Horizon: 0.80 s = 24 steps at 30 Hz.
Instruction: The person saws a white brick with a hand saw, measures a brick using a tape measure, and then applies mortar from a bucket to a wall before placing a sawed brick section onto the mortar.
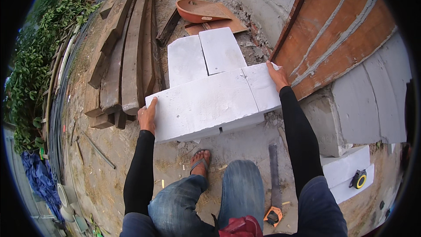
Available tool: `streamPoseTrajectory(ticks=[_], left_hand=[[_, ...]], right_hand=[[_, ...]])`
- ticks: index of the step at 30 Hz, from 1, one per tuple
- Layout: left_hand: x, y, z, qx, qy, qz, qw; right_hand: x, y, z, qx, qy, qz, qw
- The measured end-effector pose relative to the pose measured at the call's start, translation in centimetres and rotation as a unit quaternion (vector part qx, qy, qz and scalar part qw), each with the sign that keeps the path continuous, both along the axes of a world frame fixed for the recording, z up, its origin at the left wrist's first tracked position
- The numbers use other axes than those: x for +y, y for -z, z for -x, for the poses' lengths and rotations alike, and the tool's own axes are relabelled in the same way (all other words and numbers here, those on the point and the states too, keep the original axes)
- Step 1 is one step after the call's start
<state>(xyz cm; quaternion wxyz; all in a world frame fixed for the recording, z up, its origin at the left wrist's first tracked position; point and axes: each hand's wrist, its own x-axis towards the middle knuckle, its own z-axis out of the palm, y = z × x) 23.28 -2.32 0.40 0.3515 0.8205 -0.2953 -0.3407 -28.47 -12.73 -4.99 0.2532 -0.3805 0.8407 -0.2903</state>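
Observation:
A long white lightweight concrete block [204, 105] lies crosswise in front of me, on top of other white blocks. A straight line crosses its top face near the right end; whether it is a cut or a joint between two pieces, I cannot tell. My left hand [147, 116] is closed round its left end, thumb on top. At its right end, my right hand [277, 77] grips the edge, thumb on top and fingers mostly hidden. Just behind lie two more white blocks [187, 59], side by side with a narrow gap.
Timber beams [131, 48] are stacked at left. An orange scoop [199, 11] rests on a board beyond the blocks. At right a stained brown panel [337, 26] leans. A handsaw [275, 180] lies by my knee; a tape measure [359, 179] sits on white blocks at lower right.

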Motion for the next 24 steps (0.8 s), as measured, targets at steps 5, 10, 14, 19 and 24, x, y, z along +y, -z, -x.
streamPoseTrajectory(ticks=[5,10,14,19,24], left_hand=[[2.3,-4.4,0.3,-0.003,0.012,0.076,0.997],[2.5,-8.9,1.5,0.042,-0.009,0.204,0.978],[2.8,-7.6,2.8,0.085,-0.051,0.277,0.956],[4.9,-5.3,2.6,0.112,-0.027,0.260,0.959],[7.7,-5.2,1.1,0.165,0.008,0.200,0.966]], right_hand=[[2.9,-4.6,-1.3,-0.054,0.045,0.071,0.995],[3.8,-7.6,0.4,-0.046,0.054,0.231,0.970],[4.3,-7.3,1.8,-0.070,0.077,0.296,0.950],[9.3,-5.4,1.3,-0.063,0.097,0.300,0.947],[14.4,-4.1,-0.7,-0.047,0.107,0.329,0.937]])
